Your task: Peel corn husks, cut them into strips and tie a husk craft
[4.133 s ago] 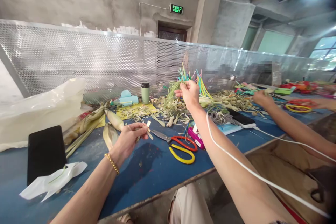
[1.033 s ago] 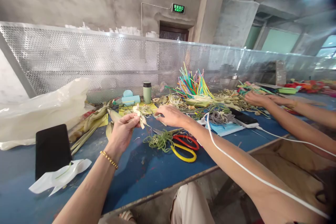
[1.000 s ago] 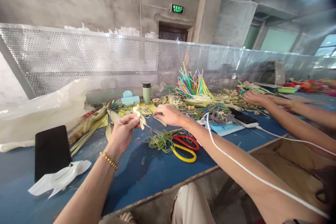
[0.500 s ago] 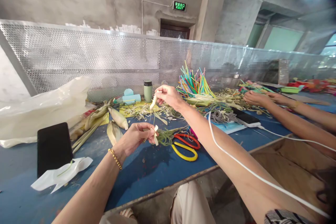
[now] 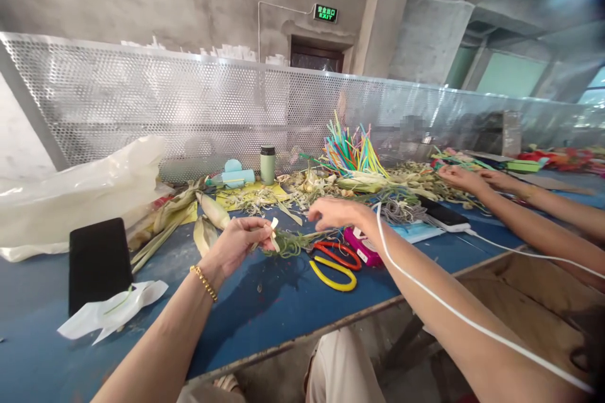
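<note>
My left hand (image 5: 243,243) pinches a short pale strip of corn husk (image 5: 274,234) between thumb and fingers, above the blue table. Behind the strip lies a tangle of thin green strands (image 5: 290,244); I cannot tell whether the hand touches it. My right hand (image 5: 336,213) hovers further right with loosely bent, parted fingers, and nothing shows in it. Below it are scissors with a red and a yellow handle loop (image 5: 333,277), their blades hidden. A magenta object (image 5: 363,247) sits partly behind my right forearm.
Husk scraps (image 5: 258,196) cover the table's back, near a green bottle (image 5: 267,165) and colourful pipe cleaners (image 5: 352,151). A black phone (image 5: 99,264) lies left, another phone (image 5: 442,211) right. A white cable (image 5: 425,299) crosses my right arm. A co-worker's hands (image 5: 466,177) work at right.
My right hand has come down and to the right, and the pale husk piece it held no longer shows in it. My left hand has shifted slightly left, still pinching the strip.
</note>
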`<action>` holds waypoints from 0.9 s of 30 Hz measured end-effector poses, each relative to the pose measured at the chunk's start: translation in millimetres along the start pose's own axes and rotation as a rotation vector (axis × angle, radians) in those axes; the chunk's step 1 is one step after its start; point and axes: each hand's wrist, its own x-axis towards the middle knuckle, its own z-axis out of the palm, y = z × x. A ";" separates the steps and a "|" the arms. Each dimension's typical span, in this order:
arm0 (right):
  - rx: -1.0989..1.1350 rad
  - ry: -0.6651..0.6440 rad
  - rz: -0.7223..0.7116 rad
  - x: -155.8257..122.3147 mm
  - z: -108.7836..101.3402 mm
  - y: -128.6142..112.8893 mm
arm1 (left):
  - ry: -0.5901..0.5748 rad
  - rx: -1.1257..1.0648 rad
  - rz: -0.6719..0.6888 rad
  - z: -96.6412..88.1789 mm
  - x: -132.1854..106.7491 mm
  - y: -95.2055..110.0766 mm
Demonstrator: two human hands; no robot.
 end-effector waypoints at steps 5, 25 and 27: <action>0.083 -0.007 -0.113 -28.8 11.0 -0.7 | 0.076 -0.040 0.029 0.4 0.1 5.6; 1.220 -0.052 -0.060 -17.7 -11.7 -60.2 | 0.129 -0.150 0.128 -11.4 4.7 5.2; 1.231 -0.232 -0.103 -17.9 7.3 -73.7 | 0.101 -0.217 0.156 -13.6 4.7 7.5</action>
